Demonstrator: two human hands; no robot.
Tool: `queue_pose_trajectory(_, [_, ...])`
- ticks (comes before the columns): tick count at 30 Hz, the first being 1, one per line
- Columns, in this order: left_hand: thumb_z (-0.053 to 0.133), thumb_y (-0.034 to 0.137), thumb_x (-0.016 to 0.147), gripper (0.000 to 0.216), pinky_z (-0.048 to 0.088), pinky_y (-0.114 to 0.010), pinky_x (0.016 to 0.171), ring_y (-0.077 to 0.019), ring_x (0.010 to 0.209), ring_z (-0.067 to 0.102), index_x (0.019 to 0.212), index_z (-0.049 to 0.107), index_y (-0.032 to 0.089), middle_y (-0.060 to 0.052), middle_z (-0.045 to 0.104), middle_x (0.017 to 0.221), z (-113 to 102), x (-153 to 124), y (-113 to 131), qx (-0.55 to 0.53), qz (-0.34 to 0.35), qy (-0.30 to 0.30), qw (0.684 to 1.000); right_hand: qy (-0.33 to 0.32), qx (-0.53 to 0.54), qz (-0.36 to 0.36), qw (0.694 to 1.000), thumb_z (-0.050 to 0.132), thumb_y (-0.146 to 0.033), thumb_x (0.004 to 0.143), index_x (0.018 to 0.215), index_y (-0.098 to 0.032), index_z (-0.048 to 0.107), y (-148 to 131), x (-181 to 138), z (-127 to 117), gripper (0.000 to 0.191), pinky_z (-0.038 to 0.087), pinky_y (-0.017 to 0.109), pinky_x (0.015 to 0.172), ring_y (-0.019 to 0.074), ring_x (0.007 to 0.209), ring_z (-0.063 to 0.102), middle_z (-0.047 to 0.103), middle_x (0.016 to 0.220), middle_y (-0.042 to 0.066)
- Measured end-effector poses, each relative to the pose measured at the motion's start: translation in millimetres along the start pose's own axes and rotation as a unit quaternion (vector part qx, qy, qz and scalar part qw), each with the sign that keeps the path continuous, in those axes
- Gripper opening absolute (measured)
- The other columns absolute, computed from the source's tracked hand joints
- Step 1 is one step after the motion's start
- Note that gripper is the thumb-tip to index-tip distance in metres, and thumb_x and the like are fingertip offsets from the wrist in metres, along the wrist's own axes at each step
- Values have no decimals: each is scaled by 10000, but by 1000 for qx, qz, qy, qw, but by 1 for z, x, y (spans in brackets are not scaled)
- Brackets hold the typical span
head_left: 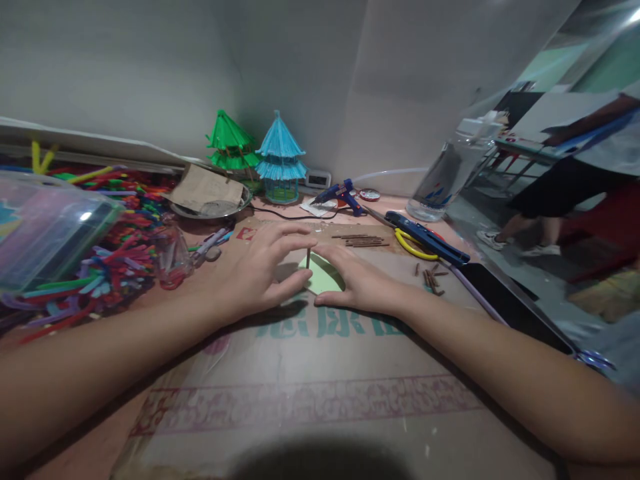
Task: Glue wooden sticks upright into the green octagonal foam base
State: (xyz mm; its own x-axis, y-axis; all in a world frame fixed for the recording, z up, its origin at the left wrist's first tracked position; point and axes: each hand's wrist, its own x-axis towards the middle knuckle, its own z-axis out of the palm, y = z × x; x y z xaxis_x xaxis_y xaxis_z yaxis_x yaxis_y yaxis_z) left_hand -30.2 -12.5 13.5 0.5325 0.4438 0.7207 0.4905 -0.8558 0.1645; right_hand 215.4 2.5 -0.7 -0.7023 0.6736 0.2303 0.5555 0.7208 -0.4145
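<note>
we see both hands meeting at the middle of the tabletop (150,413), on a sheet of printed cardboard (310,373). left hand (255,273) comes in from 8 o'clock, fingers curled loosely, index tip and thumb pinching toward a thin brown stick (308,258) that stands upright; grip looks closed on the stick, though contact is tiny. right hand (357,280) comes from 4 o'clock, fingers flat and pressing on a pale green paper piece (323,279); its grip is open, holding nothing. the stick stands at the paper's 11 o'clock edge, between the two index tips. at 1 o'clock lie cut brown sticks (363,241), yellow-handled cutters (425,241) and a blue glue gun (340,195). at 12 o'clock stand a green pagoda model (230,140) and a blue pagoda model (280,157). at 9 o'clock, a heap of coloured straws (115,253).
</note>
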Motion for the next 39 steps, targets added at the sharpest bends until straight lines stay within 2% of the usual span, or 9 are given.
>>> queue_pose_trajectory(7, [621, 255, 954, 342, 477, -469, 1064, -263, 1255, 589, 1288, 548, 244, -102, 616, 1307, 1, 1, -2, -12, 11, 7, 1000, -5, -10, 0, 1000, 739, -632, 827, 1520, -161, 397, 0, 0, -1, 905, 378, 576, 1190, 363, 1444, 443, 477, 1542, 215])
queue_pose_trajectory(15, [620, 271, 958, 344, 467, -471, 1082, -267, 1267, 577, 1292, 546, 234, -110, 607, 1319, 0, 0, -3, -4, 13, -5, 1000, 4, -6, -13, 1000, 741, -628, 829, 1523, -191, 396, 2, 0, 1, 890, 382, 590, 1180, 360, 1437, 450, 482, 1537, 204])
queue_pose_trajectory(22, [624, 320, 938, 610, 473, -501, 1074, -312, 1308, 560, 1478, 354, 235, -147, 577, 1405, -1, -2, 1, 48, -14, -14, 999, 3, -5, -4, 1000, 754, -620, 819, 1525, -179, 405, 0, 0, 0, 903, 409, 582, 1163, 356, 1421, 467, 495, 1524, 211])
queue_pose_trajectory(27, [613, 286, 945, 522, 452, -488, 1105, -299, 1325, 545, 1433, 433, 247, -129, 569, 1412, -2, -2, 1, 45, 0, -32, 998, 2, -8, -5, 1000, 752, -615, 825, 1537, -200, 389, 0, -1, 0, 900, 399, 589, 1171, 357, 1435, 459, 488, 1533, 203])
queue_pose_trajectory(30, [638, 321, 922, 553, 442, -500, 1112, -317, 1328, 545, 1436, 447, 244, -129, 575, 1420, -3, -3, -1, 51, -19, -44, 998, -1, -5, -4, 1000, 752, -617, 825, 1537, -212, 394, -2, -1, -1, 893, 400, 593, 1168, 358, 1435, 460, 488, 1536, 199])
queue_pose_trajectory(33, [649, 368, 920, 582, 457, -505, 1088, -328, 1297, 569, 1448, 452, 223, -131, 613, 1384, -1, -3, -2, 49, -69, -42, 996, -8, -3, 9, 1000, 751, -630, 818, 1534, -182, 406, -4, 0, -2, 912, 391, 574, 1180, 358, 1448, 443, 466, 1557, 209])
queue_pose_trajectory(35, [641, 385, 937, 453, 486, -477, 1050, -307, 1234, 602, 1346, 556, 209, -117, 654, 1306, 2, -2, -3, 22, -88, -43, 995, -14, -5, 12, 1000, 752, -634, 814, 1536, -158, 406, -4, 1, -3, 931, 380, 566, 1189, 362, 1451, 434, 462, 1559, 219])
queue_pose_trajectory(37, [626, 372, 960, 253, 501, -442, 1020, -272, 1180, 619, 1147, 661, 207, -97, 676, 1225, 5, 0, -4, -20, -84, -49, 995, -15, -9, 1, 1000, 750, -628, 820, 1536, -158, 407, -3, 2, -3, 923, 379, 562, 1188, 358, 1442, 441, 473, 1548, 214])
queue_pose_trajectory(39, [618, 337, 973, 148, 500, -421, 1008, -243, 1146, 620, 985, 691, 209, -77, 681, 1161, 8, 2, -7, -54, -67, -55, 995, -9, -11, -13, 1000, 746, -624, 827, 1529, -168, 417, -2, 3, -2, 900, 382, 556, 1185, 350, 1433, 448, 485, 1536, 204])
